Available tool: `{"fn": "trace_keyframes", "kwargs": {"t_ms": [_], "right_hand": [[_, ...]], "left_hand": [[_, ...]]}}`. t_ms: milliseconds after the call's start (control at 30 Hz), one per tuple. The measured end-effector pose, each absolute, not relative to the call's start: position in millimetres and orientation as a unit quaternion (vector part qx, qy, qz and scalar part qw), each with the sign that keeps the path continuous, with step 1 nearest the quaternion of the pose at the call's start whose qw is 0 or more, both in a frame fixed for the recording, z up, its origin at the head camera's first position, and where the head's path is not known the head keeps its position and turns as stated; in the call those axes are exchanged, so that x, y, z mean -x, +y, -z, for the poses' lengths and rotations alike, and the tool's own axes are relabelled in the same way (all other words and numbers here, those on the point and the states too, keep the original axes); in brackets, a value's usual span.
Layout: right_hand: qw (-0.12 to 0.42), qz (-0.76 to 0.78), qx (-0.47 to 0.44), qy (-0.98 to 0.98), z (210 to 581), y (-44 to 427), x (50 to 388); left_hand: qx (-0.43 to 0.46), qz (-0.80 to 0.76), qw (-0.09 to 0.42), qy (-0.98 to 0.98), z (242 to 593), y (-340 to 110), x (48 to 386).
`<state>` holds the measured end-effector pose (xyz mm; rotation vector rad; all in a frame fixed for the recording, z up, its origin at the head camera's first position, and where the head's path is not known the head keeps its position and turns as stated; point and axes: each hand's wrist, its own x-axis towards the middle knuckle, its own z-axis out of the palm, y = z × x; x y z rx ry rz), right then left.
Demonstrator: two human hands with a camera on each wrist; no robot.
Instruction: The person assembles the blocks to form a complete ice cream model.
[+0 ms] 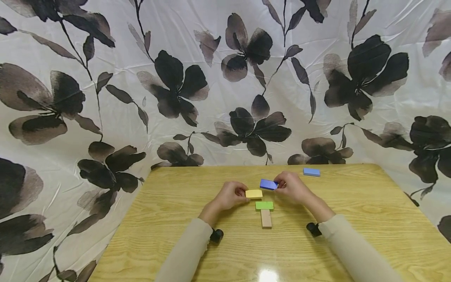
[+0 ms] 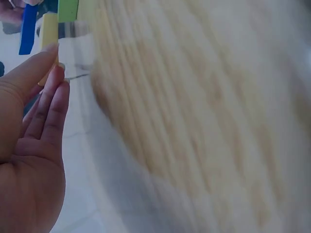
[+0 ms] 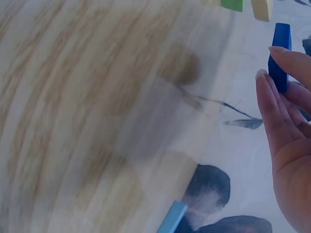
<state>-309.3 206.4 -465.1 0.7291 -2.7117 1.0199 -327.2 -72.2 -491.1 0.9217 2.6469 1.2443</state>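
My left hand (image 1: pixel 230 194) pinches a yellow block (image 1: pixel 254 194) by its left end, between thumb and fingertips. In the left wrist view the thumb lies along one face of that yellow block (image 2: pixel 49 30). A dark blue block (image 1: pixel 268 184) is pinched at its right end by my right hand (image 1: pixel 291 188); the right wrist view shows the blue block (image 3: pixel 280 57) between thumb and fingers. Just nearer than the yellow block lies a green block (image 1: pixel 264 206). A plain wooden block (image 1: pixel 266 219) touches its near side, the two forming a T.
A light blue block (image 1: pixel 311 172) lies near the far edge of the wooden table (image 1: pixel 169 235), right of my right hand. Behind the table hangs a white cloth (image 1: pixel 218 94) with dark flowers. A small black wrist camera (image 1: pixel 216 236) sits by the left cuff.
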Motion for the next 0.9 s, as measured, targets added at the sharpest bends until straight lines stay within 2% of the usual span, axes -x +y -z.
{"fn": "trace_keyframes", "kwargs": {"t_ms": [300, 800, 900], "right_hand": [[0.063, -0.329, -0.241, -0.911, 477, 203, 322], [-0.006, -0.337, -0.212, -0.917, 497, 189, 333], [-0.034, -0.335, -0.213, -0.917, 496, 187, 333]], "left_hand": [[-0.288, -0.393, 0.066, 0.871, 494, -67, 336], [-0.268, -0.388, 0.099, 0.876, 507, -72, 341], [-0.267, -0.396, 0.111, 0.871, 507, -73, 337]]}}
